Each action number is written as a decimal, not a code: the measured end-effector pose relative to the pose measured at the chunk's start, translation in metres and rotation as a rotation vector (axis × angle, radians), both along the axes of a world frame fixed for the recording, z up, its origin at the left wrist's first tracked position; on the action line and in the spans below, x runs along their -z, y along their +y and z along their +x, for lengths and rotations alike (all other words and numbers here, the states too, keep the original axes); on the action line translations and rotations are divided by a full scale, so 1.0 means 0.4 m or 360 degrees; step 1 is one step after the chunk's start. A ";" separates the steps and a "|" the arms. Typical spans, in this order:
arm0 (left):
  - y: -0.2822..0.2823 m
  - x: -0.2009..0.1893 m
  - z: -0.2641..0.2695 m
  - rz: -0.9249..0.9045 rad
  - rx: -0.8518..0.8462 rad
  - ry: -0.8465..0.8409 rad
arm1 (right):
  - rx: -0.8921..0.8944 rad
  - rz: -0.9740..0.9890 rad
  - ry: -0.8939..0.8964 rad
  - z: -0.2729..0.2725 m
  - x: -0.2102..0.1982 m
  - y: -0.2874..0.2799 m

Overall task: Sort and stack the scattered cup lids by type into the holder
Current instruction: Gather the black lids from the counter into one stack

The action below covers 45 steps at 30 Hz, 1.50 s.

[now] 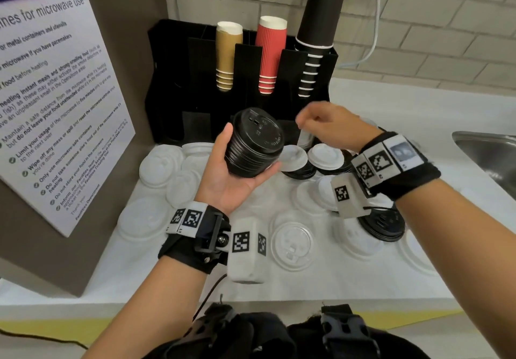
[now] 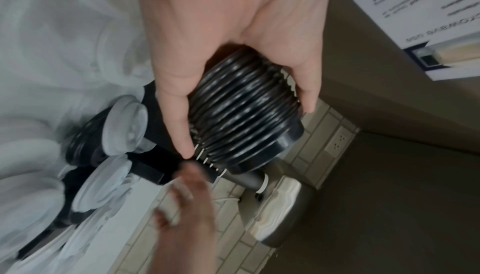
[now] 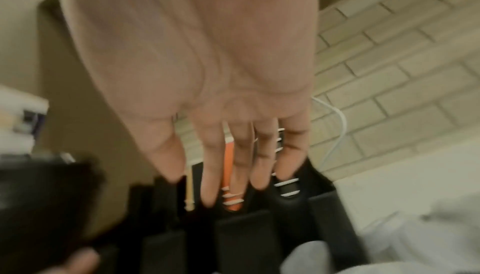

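Note:
My left hand [image 1: 234, 171] grips a tall stack of black lids [image 1: 254, 143], palm up, above the counter in front of the black holder [image 1: 195, 79]. The left wrist view shows the same stack of black lids [image 2: 246, 114] between thumb and fingers. My right hand [image 1: 326, 124] hovers blurred just right of the stack, empty; in the right wrist view its fingers [image 3: 213, 167] hang straight over the holder's front slots [image 3: 241, 243]. Several white lids [image 1: 291, 242] and a few black lids [image 1: 382, 223] lie scattered on the white counter [image 1: 307, 286].
The holder carries sleeves of gold cups [image 1: 227, 54], red cups [image 1: 270, 54] and black cups [image 1: 321, 18]. A brown panel with a microwave notice [image 1: 55, 101] stands left. A steel sink [image 1: 491, 152] lies at the right edge. A tiled wall [image 1: 418, 23] is behind.

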State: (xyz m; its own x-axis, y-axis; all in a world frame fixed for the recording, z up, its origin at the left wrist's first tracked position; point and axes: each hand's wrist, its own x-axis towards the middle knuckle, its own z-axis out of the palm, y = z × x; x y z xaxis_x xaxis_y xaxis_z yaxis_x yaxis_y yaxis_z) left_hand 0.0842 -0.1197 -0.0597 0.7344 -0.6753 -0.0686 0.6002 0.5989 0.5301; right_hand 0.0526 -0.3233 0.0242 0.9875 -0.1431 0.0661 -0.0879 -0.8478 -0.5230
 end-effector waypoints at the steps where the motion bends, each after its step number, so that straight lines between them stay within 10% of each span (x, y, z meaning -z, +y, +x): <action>1: 0.007 0.000 0.006 -0.0021 -0.0015 -0.0004 | 0.0020 -0.0302 0.0234 0.010 0.016 -0.016; 6: 0.024 -0.003 0.025 -0.0103 -0.0040 -0.0038 | 0.0203 -0.1143 0.0845 0.047 0.102 -0.026; 12: 0.037 -0.001 0.031 -0.0080 -0.0051 -0.0092 | 0.0133 -0.0780 0.0712 0.082 0.107 -0.015; 19: 0.048 -0.015 0.029 -0.0057 -0.0155 -0.0098 | 0.0046 -0.0950 0.1022 0.108 0.132 0.004; 33: 0.029 0.001 0.015 -0.0172 -0.0023 -0.0129 | 0.0005 -0.0945 0.0678 0.076 0.060 0.018; 38: 0.010 -0.002 -0.001 -0.0167 -0.0032 -0.0106 | 0.0021 -0.0538 0.0404 0.054 0.035 -0.016; 45: -0.017 0.003 -0.027 -0.0110 -0.0029 0.0052 | 0.0060 0.0904 -0.0312 -0.029 0.003 -0.012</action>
